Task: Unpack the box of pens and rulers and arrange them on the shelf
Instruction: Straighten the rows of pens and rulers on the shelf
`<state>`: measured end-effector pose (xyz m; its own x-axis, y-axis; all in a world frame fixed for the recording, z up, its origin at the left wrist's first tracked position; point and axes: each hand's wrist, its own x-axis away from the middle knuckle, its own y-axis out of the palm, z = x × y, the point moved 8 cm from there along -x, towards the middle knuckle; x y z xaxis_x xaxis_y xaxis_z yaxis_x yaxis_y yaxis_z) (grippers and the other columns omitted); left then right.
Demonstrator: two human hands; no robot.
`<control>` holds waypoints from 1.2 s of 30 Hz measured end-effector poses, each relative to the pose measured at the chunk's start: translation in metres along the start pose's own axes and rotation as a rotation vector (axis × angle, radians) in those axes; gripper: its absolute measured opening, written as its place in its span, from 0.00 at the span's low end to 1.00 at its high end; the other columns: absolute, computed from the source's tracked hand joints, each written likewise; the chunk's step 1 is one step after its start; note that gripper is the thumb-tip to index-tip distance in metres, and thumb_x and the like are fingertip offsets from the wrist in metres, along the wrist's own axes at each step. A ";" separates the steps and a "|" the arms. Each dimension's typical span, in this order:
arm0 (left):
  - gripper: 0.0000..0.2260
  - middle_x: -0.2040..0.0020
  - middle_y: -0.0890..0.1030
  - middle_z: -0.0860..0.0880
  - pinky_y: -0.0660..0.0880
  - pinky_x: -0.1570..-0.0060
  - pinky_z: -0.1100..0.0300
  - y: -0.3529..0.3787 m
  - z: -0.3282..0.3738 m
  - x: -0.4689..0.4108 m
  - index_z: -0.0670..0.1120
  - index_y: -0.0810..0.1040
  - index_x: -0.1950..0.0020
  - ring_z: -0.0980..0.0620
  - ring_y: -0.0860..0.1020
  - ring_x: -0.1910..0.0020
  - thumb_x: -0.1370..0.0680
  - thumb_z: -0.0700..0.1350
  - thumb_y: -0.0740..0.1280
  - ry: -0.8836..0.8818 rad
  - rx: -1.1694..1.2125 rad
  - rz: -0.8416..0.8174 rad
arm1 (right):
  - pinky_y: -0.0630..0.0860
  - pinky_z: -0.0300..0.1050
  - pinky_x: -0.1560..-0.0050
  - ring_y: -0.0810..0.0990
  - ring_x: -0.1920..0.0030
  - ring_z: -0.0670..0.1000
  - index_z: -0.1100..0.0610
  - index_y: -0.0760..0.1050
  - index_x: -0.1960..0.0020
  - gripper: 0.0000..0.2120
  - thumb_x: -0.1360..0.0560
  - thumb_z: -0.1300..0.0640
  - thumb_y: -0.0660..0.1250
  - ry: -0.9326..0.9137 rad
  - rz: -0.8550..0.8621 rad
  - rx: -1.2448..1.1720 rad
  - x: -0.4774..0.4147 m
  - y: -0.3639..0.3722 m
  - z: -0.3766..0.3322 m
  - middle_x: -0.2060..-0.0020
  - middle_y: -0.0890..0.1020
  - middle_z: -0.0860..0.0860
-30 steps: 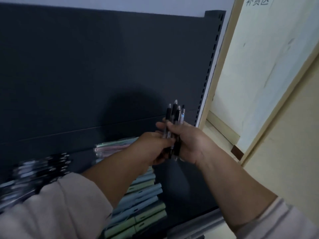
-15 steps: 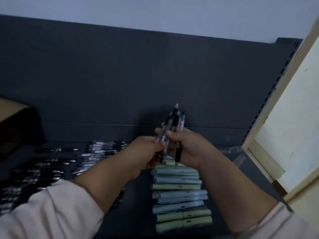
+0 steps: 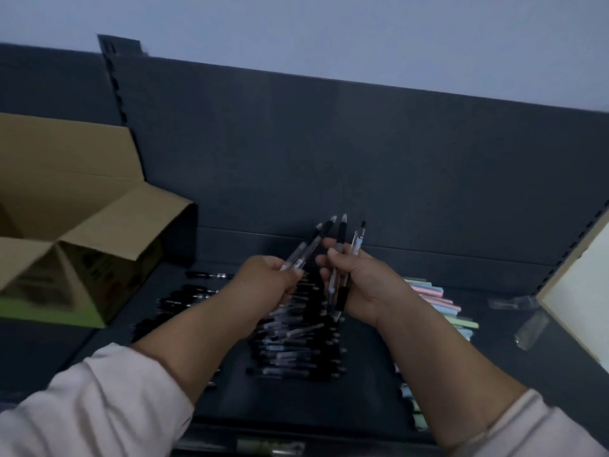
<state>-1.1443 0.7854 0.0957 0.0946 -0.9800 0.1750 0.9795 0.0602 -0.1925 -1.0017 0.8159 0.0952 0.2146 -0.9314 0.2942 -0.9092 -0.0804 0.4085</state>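
Since the left hand point(image 3: 263, 282) pinched two pens point(image 3: 306, 249) and the right hand point(image 3: 362, 285) gripped more over the row point(image 3: 296, 354) on the shelf point(image 3: 369, 400), a loose one could've easily slipped and scattered it.

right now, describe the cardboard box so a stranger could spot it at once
Find the dark shelf with its tall back panel. At the left, past the rows of black pens, stands the cardboard box. It is the only brown thing there, its flaps open.
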 end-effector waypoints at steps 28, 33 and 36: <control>0.10 0.63 0.75 0.49 0.69 0.63 0.57 -0.046 -0.044 -0.012 0.48 0.73 0.59 0.51 0.73 0.64 0.19 0.48 0.59 0.191 -0.613 -0.175 | 0.68 0.37 0.75 0.75 0.72 0.45 0.54 0.77 0.55 0.04 0.24 0.62 0.67 -0.050 0.275 0.398 0.035 -0.041 0.047 0.66 0.83 0.50; 0.09 0.58 0.69 0.53 0.64 0.60 0.62 -0.016 -0.031 -0.010 0.50 0.80 0.49 0.55 0.69 0.57 0.20 0.51 0.62 0.500 -1.000 -0.040 | 0.65 0.36 0.79 0.74 0.75 0.45 0.59 0.77 0.45 0.08 0.24 0.63 0.67 0.077 0.249 0.234 0.035 -0.057 0.056 0.63 0.84 0.54; 0.11 0.52 0.71 0.51 0.64 0.57 0.62 0.003 -0.028 -0.018 0.48 0.80 0.45 0.54 0.69 0.52 0.20 0.50 0.62 0.529 -1.025 -0.048 | 0.65 0.36 0.78 0.73 0.74 0.45 0.59 0.79 0.48 0.06 0.24 0.64 0.66 0.107 0.207 0.236 0.034 -0.062 0.057 0.63 0.85 0.54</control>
<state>-1.1482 0.7981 0.0646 -0.2623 -0.9487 -0.1764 0.3522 0.0761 -0.9328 -0.9584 0.7693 0.0302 0.0413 -0.8950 0.4441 -0.9924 0.0149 0.1224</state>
